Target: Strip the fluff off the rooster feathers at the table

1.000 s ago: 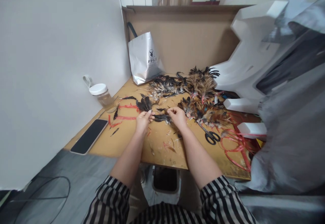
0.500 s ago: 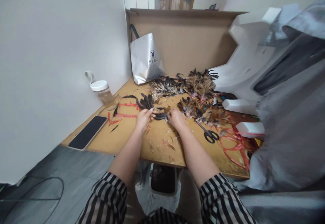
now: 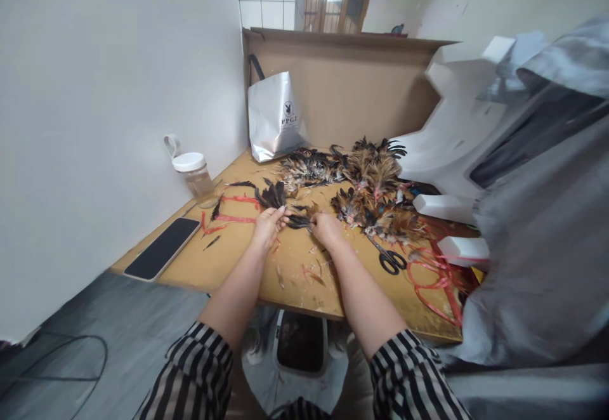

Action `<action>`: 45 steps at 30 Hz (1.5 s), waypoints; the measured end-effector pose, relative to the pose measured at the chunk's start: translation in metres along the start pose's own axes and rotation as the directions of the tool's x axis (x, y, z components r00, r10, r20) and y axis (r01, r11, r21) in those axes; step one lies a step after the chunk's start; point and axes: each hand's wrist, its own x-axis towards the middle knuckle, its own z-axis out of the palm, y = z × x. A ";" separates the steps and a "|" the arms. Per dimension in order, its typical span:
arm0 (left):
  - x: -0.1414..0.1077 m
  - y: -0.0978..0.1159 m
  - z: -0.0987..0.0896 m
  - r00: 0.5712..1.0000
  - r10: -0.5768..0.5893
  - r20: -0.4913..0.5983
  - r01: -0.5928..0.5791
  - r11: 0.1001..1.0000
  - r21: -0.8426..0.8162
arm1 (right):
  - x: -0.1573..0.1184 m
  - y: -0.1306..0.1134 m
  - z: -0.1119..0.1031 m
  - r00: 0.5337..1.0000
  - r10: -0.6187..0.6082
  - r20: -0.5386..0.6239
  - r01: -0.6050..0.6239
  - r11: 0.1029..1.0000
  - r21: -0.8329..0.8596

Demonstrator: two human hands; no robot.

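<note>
Between my two hands lies a small bunch of black feathers (image 3: 299, 221). My right hand (image 3: 326, 227) is closed on the right end of this bunch. At its left end is my left hand (image 3: 269, 224), its fingers pinched on dark feathers. A fan of black feathers (image 3: 273, 195) spreads just above my left hand. Brown and black feather bundles (image 3: 375, 166) are heaped behind and to the right of my hands. Black-handled scissors (image 3: 391, 260) lie to the right of my right hand.
On the left are a phone (image 3: 162, 249) and a white-lidded jar (image 3: 198, 182). Red strips (image 3: 235, 219) lie left of my hands, and a red tangle (image 3: 440, 280) at right. A silver bag (image 3: 276, 118) stands behind. White foam (image 3: 450, 207) and grey cloth (image 3: 537, 236) border the right side.
The camera view has tilted slightly upward. My right hand stays at the bunch, with its wrist a little more bent; the black feathers between the hands look slightly more spread.
</note>
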 end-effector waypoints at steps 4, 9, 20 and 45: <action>0.000 0.000 0.000 1.000 -0.010 -0.005 0.010 1.000 -0.021 | 0.000 0.001 0.000 1.000 0.010 -0.026 -0.010 1.000 0.008; 0.001 0.001 -0.002 1.000 -0.005 -0.015 0.003 0.996 -0.091 | -0.002 -0.002 -0.001 0.999 -0.011 -0.043 0.012 0.999 0.031; 0.002 -0.004 -0.004 0.998 -0.048 0.035 0.050 0.997 -0.061 | 0.008 0.006 0.008 0.990 0.102 -0.099 -0.057 0.923 0.380; -0.009 -0.010 0.006 0.959 -0.150 0.239 0.160 0.987 -0.024 | 0.006 0.000 0.002 0.964 0.003 0.265 -0.265 0.085 0.961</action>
